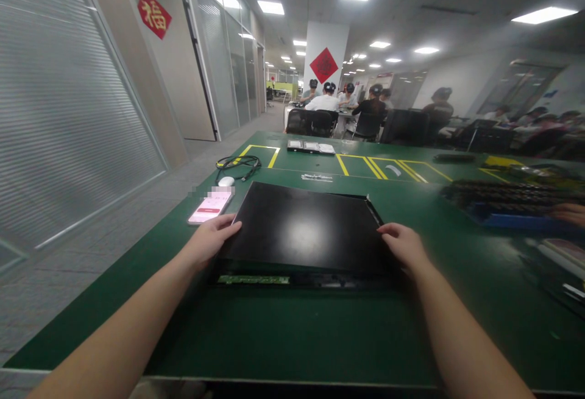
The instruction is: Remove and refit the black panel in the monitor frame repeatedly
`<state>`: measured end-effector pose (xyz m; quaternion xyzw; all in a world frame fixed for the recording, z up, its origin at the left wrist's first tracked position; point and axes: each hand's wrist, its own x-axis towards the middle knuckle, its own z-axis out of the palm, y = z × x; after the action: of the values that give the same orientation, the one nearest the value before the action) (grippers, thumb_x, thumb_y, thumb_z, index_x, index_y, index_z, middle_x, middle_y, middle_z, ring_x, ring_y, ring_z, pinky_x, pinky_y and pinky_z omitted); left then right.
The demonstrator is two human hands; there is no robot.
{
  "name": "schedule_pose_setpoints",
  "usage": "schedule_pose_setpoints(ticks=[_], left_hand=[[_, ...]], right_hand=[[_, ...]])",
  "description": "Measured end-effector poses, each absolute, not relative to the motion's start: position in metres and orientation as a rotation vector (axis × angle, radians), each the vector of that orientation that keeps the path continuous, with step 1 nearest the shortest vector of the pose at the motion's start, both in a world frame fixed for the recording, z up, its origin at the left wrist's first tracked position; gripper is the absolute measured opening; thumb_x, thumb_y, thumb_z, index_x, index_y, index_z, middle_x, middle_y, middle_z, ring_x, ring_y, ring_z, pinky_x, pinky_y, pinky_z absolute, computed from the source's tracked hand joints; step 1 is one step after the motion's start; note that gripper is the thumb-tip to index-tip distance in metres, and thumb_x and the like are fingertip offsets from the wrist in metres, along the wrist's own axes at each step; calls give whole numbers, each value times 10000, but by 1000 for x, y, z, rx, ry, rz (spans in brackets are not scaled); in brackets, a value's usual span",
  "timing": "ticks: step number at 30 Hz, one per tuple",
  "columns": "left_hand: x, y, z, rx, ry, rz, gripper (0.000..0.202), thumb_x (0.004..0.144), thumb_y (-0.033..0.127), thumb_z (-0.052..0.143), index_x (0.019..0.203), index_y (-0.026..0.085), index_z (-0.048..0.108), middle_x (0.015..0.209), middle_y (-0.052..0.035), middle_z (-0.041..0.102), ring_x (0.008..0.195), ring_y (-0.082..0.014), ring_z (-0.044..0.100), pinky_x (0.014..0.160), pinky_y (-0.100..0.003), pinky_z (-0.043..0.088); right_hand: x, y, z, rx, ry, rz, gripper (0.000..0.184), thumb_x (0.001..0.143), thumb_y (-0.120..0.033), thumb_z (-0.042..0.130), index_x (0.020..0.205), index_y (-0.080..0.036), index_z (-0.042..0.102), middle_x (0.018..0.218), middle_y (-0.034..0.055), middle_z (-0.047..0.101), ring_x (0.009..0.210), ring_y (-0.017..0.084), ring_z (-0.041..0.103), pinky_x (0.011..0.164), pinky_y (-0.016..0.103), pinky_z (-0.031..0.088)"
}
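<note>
A glossy black display panel (292, 222) is tilted over the green table, with a ceiling light reflected in its middle. My left hand (212, 237) pinches its left edge, thumb on top. On the opposite edge, my right hand (404, 243) grips it between thumb and fingers; some fingers are hidden under it. Beneath the panel lies a dark frame-like part, mostly covered. A green circuit board strip (253, 279) shows along the near side, below the panel's front edge. At the panel's far right corner, a thin dark edge of the part below sticks out.
Near my left hand lie a phone (211, 205), a white mouse (225, 181) and a coiled black cable (242, 167). Hard drives (311, 147) sit farther back. A blue tray (512, 219) with dark parts is at right, beside another person's hand (569, 212). Yellow tape marks the table (292, 338).
</note>
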<state>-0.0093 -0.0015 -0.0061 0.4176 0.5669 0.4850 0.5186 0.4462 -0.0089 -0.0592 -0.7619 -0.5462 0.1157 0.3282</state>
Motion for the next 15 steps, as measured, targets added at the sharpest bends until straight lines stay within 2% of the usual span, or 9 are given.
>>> schedule_pose_setpoints(ticks=[4, 9, 13, 15], left_hand=[[-7, -3, -4, 964, 1320, 1183, 223, 699, 174, 835, 918, 179, 794, 792, -63, 815, 698, -225, 770, 649, -280, 619], [-7, -3, -3, 992, 1246, 1248, 379, 645, 237, 880, 1013, 186, 802, 893, -80, 829, 858, -274, 786, 721, -296, 635], [-9, -2, -5, 1038, 1140, 1285, 521, 582, 328, 931, 1066, 190, 798, 1005, -90, 828, 966, -294, 771, 763, -287, 632], [-10, -2, -7, 1072, 1103, 1306, 587, 564, 369, 946, 1099, 187, 790, 1054, -96, 822, 1005, -302, 760, 791, -295, 630]], right_hand=[[445, -9, -60, -1990, -1417, 279, 203, 716, -192, 592, 798, -245, 771, 866, 25, 777, 820, 204, 694, 769, 312, 492], [448, -7, -62, -1944, -1398, 316, 234, 734, -209, 583, 878, -232, 766, 915, 35, 775, 863, 202, 699, 810, 313, 500], [454, -2, -65, -1947, -1281, 285, 361, 757, -278, 608, 1076, -178, 744, 1065, 104, 758, 909, 223, 696, 845, 342, 511], [457, 0, -66, -1946, -1272, 276, 369, 777, -338, 619, 1073, -161, 749, 1076, 142, 751, 915, 243, 696, 855, 368, 518]])
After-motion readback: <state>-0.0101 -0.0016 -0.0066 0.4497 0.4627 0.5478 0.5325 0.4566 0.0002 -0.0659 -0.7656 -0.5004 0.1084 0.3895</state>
